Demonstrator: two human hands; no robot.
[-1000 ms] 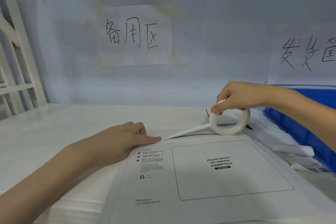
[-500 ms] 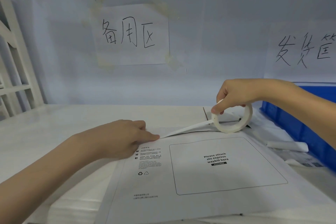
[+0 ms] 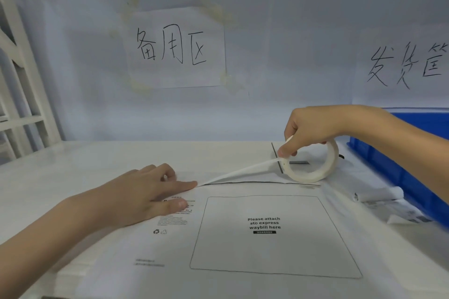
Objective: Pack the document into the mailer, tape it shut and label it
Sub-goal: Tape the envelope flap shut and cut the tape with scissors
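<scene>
A white mailer (image 3: pixel 243 245) lies flat on the table, printed with a waybill box and small text. My left hand (image 3: pixel 145 198) rests on its upper left part, the forefinger pressing the free end of a white tape strip (image 3: pixel 240 170) down at the mailer's top edge. My right hand (image 3: pixel 313 128) grips a white tape roll (image 3: pixel 313 165) standing on edge over the mailer's top right. The strip runs taut from the roll down to my left forefinger. No document is in sight.
A blue plastic bin (image 3: pixel 401 167) stands at the right edge. In front of it lie a rolled white sheet (image 3: pixel 379 195) and printed slips (image 3: pixel 410 216). Handwritten paper signs hang on the back wall. A white rack (image 3: pixel 17 94) stands at the left.
My right hand has drawn the roll slightly to the right, lengthening the strip. The left hand stays pressed on the tape end. The view has shifted a little.
</scene>
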